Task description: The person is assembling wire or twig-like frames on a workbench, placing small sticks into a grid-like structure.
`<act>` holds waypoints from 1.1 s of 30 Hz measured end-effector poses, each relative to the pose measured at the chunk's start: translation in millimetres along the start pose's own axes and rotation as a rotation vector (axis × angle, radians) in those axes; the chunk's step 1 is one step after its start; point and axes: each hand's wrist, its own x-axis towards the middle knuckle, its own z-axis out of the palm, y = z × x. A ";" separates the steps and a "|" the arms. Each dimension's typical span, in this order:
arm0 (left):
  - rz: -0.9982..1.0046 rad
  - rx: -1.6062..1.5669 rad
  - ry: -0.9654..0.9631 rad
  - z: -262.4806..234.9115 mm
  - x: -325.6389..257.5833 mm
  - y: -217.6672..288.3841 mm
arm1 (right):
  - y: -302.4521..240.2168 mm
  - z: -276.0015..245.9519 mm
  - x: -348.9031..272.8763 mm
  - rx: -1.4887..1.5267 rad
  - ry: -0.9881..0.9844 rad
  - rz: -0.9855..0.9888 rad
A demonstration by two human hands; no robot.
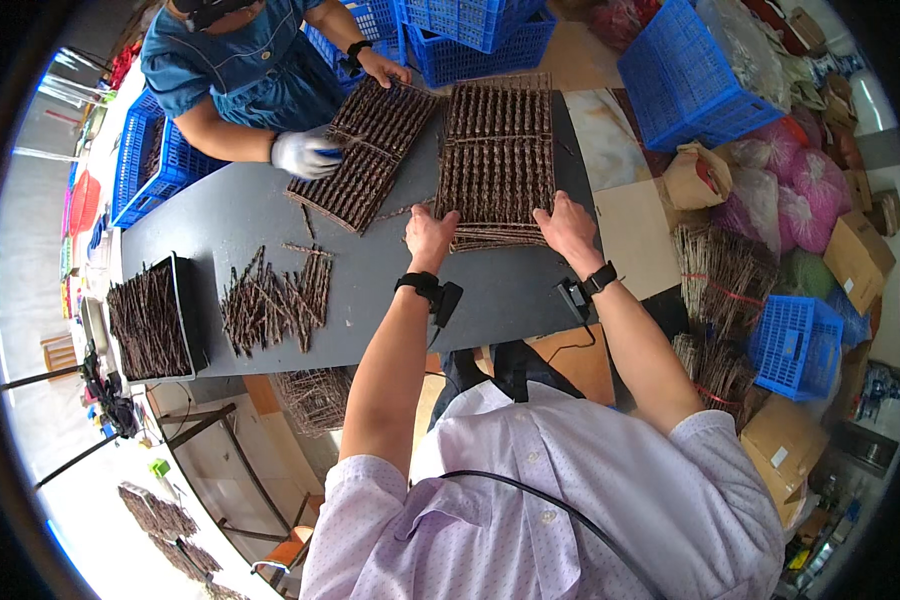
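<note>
Stacked mats of brown twigs (pixel 497 160) lie on the dark grey table (pixel 230 220), straight ahead of the person and just beyond both hands. The left hand (pixel 430 232) rests on the stack's near left corner, fingers curled over the edge and pressed on the mats. The right hand (pixel 568 225) sits on the near right corner, fingers spread flat and pressing on the stack's edge; neither hand lifts it. Each wrist carries a black band.

Just left of the stack a second twig mat (pixel 368 150) lies at a slant. A co-worker in blue leans over it, a white-gloved hand (pixel 305 153) on its left edge and a bare hand (pixel 383 68) at its far end.

Nearer the table's left end lies a loose pile of twigs (pixel 273 298), and beside that a black tray (pixel 153 320) filled with more. Blue plastic crates (pixel 688 75) stand beyond the table, and tied twig bundles (pixel 722 268) lie on the floor to the right.
</note>
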 end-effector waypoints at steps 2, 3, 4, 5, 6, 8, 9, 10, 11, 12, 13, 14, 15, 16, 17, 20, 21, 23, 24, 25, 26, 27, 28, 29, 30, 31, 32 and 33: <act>-0.016 -0.013 0.016 2.7 6.3 -2.7 | 4.5 0.7 1.3 0.008 0.015 -0.002; -0.056 -0.116 0.018 3.2 13.0 -6.4 | 5.6 0.4 2.1 0.017 0.029 -0.007; -0.108 -0.218 0.038 0.5 21.4 -20.4 | -14.5 -20.2 -4.7 0.131 0.060 0.010; -0.164 -0.302 0.045 0.2 30.2 -34.0 | -16.4 -9.5 -4.1 0.075 0.052 -0.035; -0.227 -0.520 -0.052 2.5 30.8 -19.5 | -2.2 -2.8 -0.7 0.011 0.060 -0.039; -0.237 -0.706 -0.142 -2.2 29.9 -7.3 | 4.3 -7.1 4.3 0.019 0.047 -0.023; -0.236 -0.706 -0.141 -2.8 29.2 -5.6 | 7.7 -6.2 8.6 0.051 0.022 -0.054; -0.253 -0.705 -0.111 -3.0 28.0 -4.1 | 11.7 -4.2 12.2 0.083 -0.003 -0.084; -0.270 -0.703 -0.080 -3.3 26.9 -2.6 | 17.5 2.4 15.7 0.083 -0.002 -0.085; -0.269 -0.702 -0.081 -3.6 25.8 -1.5 | 20.9 7.4 16.8 0.143 0.085 -0.111; -0.245 -0.692 -0.106 -3.7 24.9 -0.2 | 25.0 11.5 18.9 0.202 0.172 -0.136; -0.220 -0.682 -0.133 -3.1 24.1 1.6 | 30.4 13.0 23.5 0.202 0.173 -0.133; -0.224 -0.682 -0.126 -3.8 24.1 -1.9 | 24.9 6.8 24.5 0.478 -0.031 -0.035; -0.211 -0.700 -0.083 -3.7 24.6 -8.3 | 16.8 -1.2 22.6 0.747 -0.244 0.064; -0.198 -0.717 -0.040 -3.9 24.7 -15.1 | 8.8 -7.7 17.7 0.747 -0.252 0.054; -0.019 -0.326 0.292 -5.4 21.7 -38.2 | -9.5 -21.4 6.3 0.802 -0.292 0.100; 0.029 -0.205 0.402 0.2 12.9 -33.0 | -1.8 -23.6 11.2 0.831 -0.358 0.115; -0.008 -0.342 0.340 7.4 -9.3 -18.7 | 13.6 -24.0 18.7 0.862 -0.424 0.142; -0.048 -0.477 0.284 9.8 -21.8 -6.8 | 20.9 -25.3 21.6 0.835 -0.436 0.152; -0.190 -0.802 0.121 7.2 -38.4 4.0 | 20.0 -24.9 22.1 0.807 -0.461 0.147; -0.258 -1.049 -0.025 18.7 -39.7 -3.1 | 20.9 -20.8 23.4 0.809 -0.465 0.141; -0.285 -1.158 -0.041 23.2 -37.6 -10.2 | 17.4 -14.0 23.6 0.836 -0.435 0.109; -0.316 -1.266 -0.065 26.2 -37.0 -11.7 | 13.5 -11.6 21.5 0.861 -0.404 0.087; -0.315 -1.266 -0.055 28.3 -37.1 -13.9 | 11.1 -9.5 17.9 0.862 -0.411 0.080; -0.400 -1.305 -0.061 29.7 -37.9 -8.3 | 6.3 -14.9 9.7 0.926 -0.364 0.124; -0.485 -1.343 -0.067 31.8 -38.8 -1.5 | 4.8 -18.6 6.7 0.991 -0.315 0.169; -0.482 -1.343 -0.071 35.9 -42.0 6.3 | 10.4 -16.9 11.4 0.992 -0.311 0.169; -0.514 -1.460 -0.163 39.7 -49.1 27.2 | 25.1 -15.3 18.6 1.074 -0.394 0.116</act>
